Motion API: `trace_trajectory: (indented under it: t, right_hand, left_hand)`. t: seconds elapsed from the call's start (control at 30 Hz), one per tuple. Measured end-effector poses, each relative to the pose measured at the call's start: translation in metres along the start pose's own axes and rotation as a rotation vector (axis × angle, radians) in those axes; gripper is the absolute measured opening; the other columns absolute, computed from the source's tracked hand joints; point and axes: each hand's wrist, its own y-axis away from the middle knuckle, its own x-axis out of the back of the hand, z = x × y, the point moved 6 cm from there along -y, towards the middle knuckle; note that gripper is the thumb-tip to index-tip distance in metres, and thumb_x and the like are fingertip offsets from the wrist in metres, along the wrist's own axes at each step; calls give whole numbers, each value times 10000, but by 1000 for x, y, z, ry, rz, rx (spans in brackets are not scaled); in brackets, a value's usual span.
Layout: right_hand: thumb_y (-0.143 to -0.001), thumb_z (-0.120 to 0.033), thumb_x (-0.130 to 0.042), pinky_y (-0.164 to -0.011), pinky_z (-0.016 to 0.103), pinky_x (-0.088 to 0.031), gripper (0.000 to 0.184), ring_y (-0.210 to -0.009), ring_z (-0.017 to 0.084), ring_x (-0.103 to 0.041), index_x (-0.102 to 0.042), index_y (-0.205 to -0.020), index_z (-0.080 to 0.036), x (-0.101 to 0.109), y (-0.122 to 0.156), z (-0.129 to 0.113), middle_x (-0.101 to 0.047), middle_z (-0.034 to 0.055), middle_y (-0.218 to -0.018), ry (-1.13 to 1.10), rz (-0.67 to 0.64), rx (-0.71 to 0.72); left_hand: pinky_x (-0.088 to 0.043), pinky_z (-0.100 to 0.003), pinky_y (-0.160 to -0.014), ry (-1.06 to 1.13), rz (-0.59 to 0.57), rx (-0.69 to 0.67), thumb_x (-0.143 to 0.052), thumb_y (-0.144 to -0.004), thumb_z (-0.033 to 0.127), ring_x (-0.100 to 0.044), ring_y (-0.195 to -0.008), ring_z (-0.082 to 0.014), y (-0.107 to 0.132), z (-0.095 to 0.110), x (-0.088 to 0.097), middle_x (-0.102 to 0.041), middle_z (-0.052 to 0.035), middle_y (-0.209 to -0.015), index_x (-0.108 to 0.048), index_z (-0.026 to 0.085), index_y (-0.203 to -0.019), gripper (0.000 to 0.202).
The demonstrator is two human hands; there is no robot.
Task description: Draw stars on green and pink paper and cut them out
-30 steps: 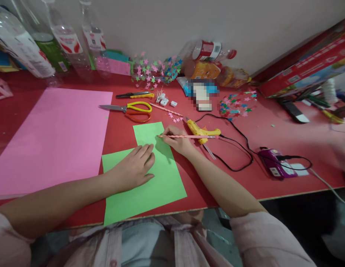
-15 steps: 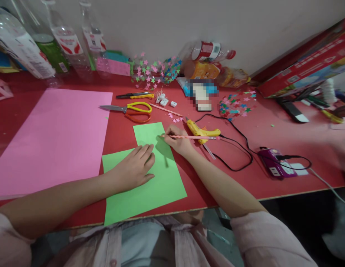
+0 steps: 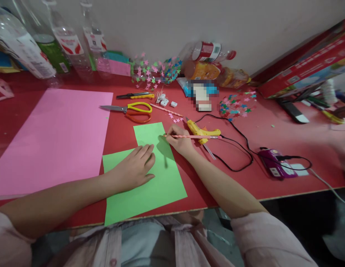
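A green paper sheet [image 3: 158, 185] lies on the red table [image 3: 122, 128] right in front of me. My left hand [image 3: 135, 167] lies flat on it with the fingers stretched out, pressing the sheet down. My right hand [image 3: 180, 140] is closed around a pink striped pencil [image 3: 197, 137], whose tip touches the sheet near its right edge. The pencil's far end points right, over a yellow glue gun [image 3: 201, 130].
A large pink sheet [image 3: 52, 137] lies to the left. Behind the green sheet are yellow-handled scissors [image 3: 133, 108], a utility knife [image 3: 135, 95], a second pencil [image 3: 165, 109] and loose paper stars [image 3: 236, 104]. Plastic bottles [image 3: 61, 37] line the wall. The glue gun's cord runs to a purple power strip [image 3: 275, 167].
My right hand with the pencil has shifted slightly to the right along the green sheet's edge. My left hand has stayed put.
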Motion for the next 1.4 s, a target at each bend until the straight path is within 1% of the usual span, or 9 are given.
trace_trajectory:
  t: [0.2, 0.4, 0.87, 1.0, 1.1, 1.17, 1.23, 1.33, 1.4]
  right_hand:
    - [-692, -231, -498, -499, 237, -269, 121, -526, 91, -362, -401, -622, -209, -3, 1, 1, -426, -49, -551, -15, -38, 20]
    - [-682, -194, -500, -508, 225, -290, 60, -533, 91, -396, -455, -644, -199, -7, 2, 1, -456, -47, -559, -62, -87, 40]
    - [-684, -171, -516, -504, 227, -296, 65, -528, 85, -399, -472, -643, -194, -9, 4, -1, -478, -45, -575, -75, -122, 89]
    - [-737, -226, -536, -507, 228, -327, 118, -517, 86, -427, -465, -647, -199, -3, 2, -2, -491, -43, -565, -166, -64, 34]
    - [-830, -348, -503, -478, 228, -352, 221, -466, 87, -455, -449, -667, -210, 4, 0, -1, -520, -38, -549, -286, 19, -65]
    - [-857, -407, -483, -451, 229, -353, 265, -427, 86, -449, -440, -679, -215, 6, -1, 0, -525, -39, -529, -336, 57, -97]
    - [-857, -406, -495, -442, 227, -354, 247, -415, 85, -445, -449, -703, -217, 6, -2, 0, -521, -44, -523, -340, 74, -106]
    - [-834, -357, -534, -463, 228, -375, 164, -450, 87, -463, -484, -765, -217, 6, -2, 2, -531, -44, -562, -329, 77, -115]
    - [-808, -328, -560, -483, 234, -385, 128, -489, 94, -478, -500, -790, -217, 9, -2, 2, -532, -39, -594, -322, 90, -111]
  left_hand:
    - [-316, -469, -1059, 14, -5, 9, -471, -909, 460, -396, -1310, -364, 0, 0, 0, -424, -267, -1410, -508, 31, -1237, 542]
    - [-306, -479, -1065, 34, -13, 15, -468, -910, 460, -376, -1327, -359, 0, -1, -1, -415, -265, -1417, -506, 41, -1237, 532]
    - [-297, -476, -1071, 54, -9, 13, -484, -904, 454, -368, -1333, -366, 0, -1, -2, -407, -274, -1419, -496, 34, -1241, 538]
    - [-300, -475, -1072, 44, -9, 13, -469, -910, 464, -374, -1330, -364, 0, -1, -2, -403, -273, -1424, -498, 32, -1244, 547]
    - [-297, -478, -1075, 50, -6, 9, -448, -916, 475, -378, -1327, -368, 0, -1, -4, -398, -276, -1429, -502, 23, -1245, 562]
    - [-287, -481, -1082, 66, -6, 17, -431, -923, 480, -369, -1336, -366, 1, -2, -6, -388, -272, -1439, -493, 21, -1263, 575]
    - [-279, -475, -1089, 84, -7, 26, -409, -928, 495, -346, -1355, -359, 1, -2, -7, -369, -269, -1453, -464, 12, -1301, 613]
    - [-273, -460, -1098, 121, 3, 12, -401, -928, 510, -312, -1378, -348, 2, 0, -4, -341, -265, -1472, -420, 0, -1342, 657]
    - [-292, -449, -1091, 160, 21, -19, -434, -925, 477, -359, -1353, -331, 2, 2, 1, -391, -252, -1446, -431, 17, -1336, 617]
